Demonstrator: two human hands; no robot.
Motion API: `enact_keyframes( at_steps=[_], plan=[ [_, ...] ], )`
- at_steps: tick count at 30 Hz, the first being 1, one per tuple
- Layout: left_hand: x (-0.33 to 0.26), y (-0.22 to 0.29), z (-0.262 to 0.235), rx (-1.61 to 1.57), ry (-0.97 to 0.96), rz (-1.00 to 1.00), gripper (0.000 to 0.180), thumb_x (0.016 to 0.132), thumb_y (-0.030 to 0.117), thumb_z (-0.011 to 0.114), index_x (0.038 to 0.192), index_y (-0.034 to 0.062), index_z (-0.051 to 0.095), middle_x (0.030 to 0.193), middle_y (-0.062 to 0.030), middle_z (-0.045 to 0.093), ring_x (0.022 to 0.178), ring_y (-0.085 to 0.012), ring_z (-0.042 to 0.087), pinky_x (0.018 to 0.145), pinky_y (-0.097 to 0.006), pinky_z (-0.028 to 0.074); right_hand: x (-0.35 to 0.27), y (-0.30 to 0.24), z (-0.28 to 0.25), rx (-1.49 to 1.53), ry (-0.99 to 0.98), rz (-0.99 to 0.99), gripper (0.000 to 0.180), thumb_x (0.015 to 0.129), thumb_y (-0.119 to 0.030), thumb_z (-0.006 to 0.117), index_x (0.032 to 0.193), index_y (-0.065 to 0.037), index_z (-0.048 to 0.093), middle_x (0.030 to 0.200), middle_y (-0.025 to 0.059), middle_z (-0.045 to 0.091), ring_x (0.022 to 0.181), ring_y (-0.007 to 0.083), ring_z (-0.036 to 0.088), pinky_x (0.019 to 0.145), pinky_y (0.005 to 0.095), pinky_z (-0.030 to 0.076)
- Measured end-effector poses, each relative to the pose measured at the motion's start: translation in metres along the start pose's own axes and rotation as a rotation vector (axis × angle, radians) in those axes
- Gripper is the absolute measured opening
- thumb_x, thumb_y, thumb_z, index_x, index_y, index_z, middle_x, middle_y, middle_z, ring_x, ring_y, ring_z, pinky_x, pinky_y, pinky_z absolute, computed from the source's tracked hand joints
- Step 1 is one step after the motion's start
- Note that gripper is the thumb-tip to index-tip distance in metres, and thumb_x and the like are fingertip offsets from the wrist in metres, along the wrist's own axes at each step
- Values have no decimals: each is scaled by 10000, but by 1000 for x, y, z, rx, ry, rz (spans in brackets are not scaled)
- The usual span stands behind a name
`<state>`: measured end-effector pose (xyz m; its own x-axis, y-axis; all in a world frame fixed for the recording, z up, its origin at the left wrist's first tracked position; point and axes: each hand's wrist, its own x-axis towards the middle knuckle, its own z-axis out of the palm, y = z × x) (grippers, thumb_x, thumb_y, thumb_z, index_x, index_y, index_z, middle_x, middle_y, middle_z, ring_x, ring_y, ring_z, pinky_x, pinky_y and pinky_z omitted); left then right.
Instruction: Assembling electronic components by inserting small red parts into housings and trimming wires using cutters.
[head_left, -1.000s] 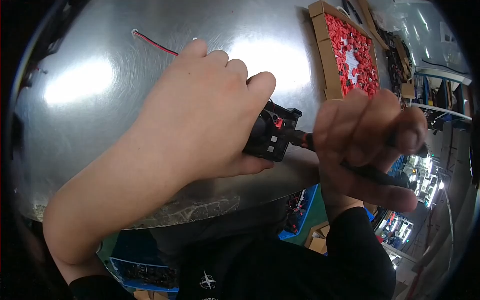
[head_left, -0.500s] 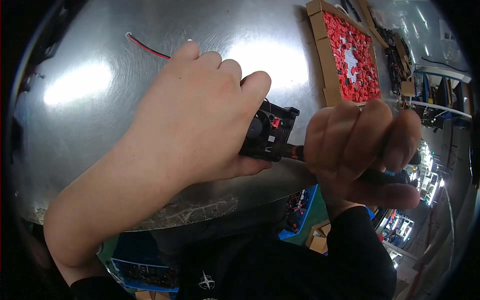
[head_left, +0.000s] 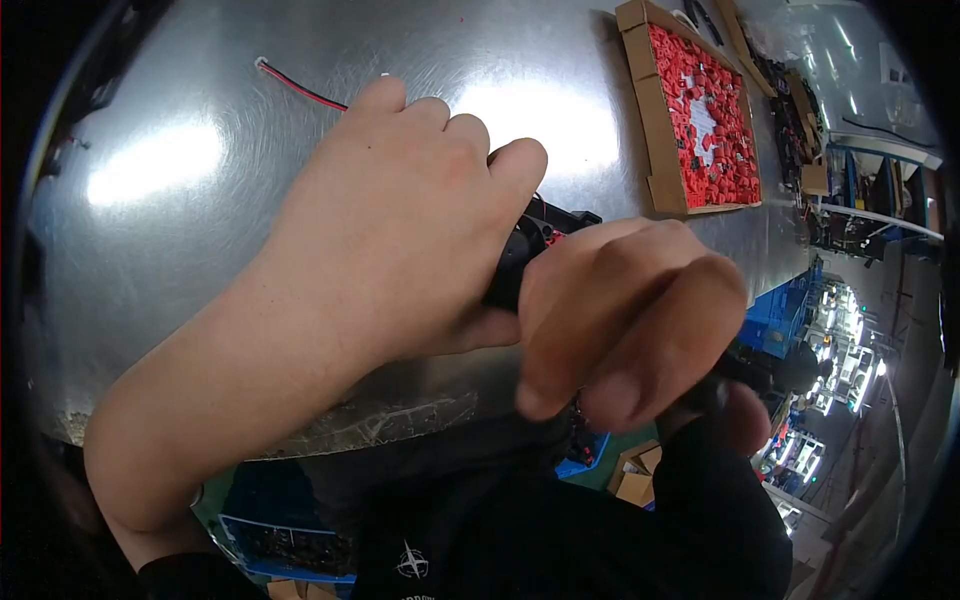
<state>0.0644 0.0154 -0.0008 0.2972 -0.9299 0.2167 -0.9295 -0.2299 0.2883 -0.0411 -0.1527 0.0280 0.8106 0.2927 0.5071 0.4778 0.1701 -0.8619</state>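
My left hand is closed round a black plastic housing with a round fan in it, near the table's front edge. A bit of red shows on the housing beside my right hand, which covers most of its right side. That hand is curled round a dark, screwdriver-like tool, whose black rear part sticks out toward the right. Its front end is hidden by my fingers, so whether it touches the housing cannot be seen. A red and black wire emerges beyond my left knuckles.
A shallow cardboard tray of small red parts stands at the far right of the metal table. Dark parts lie beyond it. Below the table edge are blue bins and an open cardboard box.
My right hand has moved left and turned, now covering the tool's front end and much of the housing. My left hand and the housing have shifted only slightly.
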Motion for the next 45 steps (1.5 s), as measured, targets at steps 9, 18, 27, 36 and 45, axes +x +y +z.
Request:
enact_keyframes(
  at_steps=[9, 18, 27, 36, 45],
  plan=[
    [1, 0, -3, -18, 5, 11, 426, 735, 311, 731, 1048, 76, 562, 874, -103, 610, 894, -315, 630, 868, -435, 433, 3, 7, 0, 48, -32, -92, 509, 1065, -544, 573, 1100, -50, 691, 970, 210, 755, 721, 215, 661, 646, 312, 548],
    [1, -1, -1, 2, -20, -4, 436, 733, 303, 743, 1056, 75, 561, 891, -107, 615, 905, -315, 633, 869, -436, 437, 3, 5, -4, 72, -84, -29, 484, 1058, -529, 599, 1115, -57, 690, 996, 221, 752, 764, 221, 667, 662, 318, 546],
    [4, 2, -5, 0, -54, -10, 597, 702, 434, 840, 1101, 78, 574, 904, -106, 622, 911, -313, 638, 887, -440, 443, -5, -4, -21, 207, -74, 3, 490, 1036, -532, 634, 1342, -150, 602, 1055, 116, 682, 790, 178, 667, 658, 303, 555],
    [3, 5, -7, -46, -57, -27, 782, 617, 589, 914, 1115, 74, 600, 924, -111, 632, 943, -313, 648, 916, -439, 448, -8, -15, -30, 18, 112, -22, 702, 979, -707, 587, 1466, -206, 515, 1001, 38, 592, 719, 147, 535, 627, 288, 465],
    [9, 6, -5, -25, -55, -21, 785, 623, 594, 912, 1129, 79, 603, 928, -114, 631, 946, -315, 647, 916, -438, 449, -9, -13, -31, -44, 105, -41, 680, 974, -723, 583, 1412, -205, 530, 959, 26, 587, 726, 135, 559, 626, 260, 493]
  ],
)
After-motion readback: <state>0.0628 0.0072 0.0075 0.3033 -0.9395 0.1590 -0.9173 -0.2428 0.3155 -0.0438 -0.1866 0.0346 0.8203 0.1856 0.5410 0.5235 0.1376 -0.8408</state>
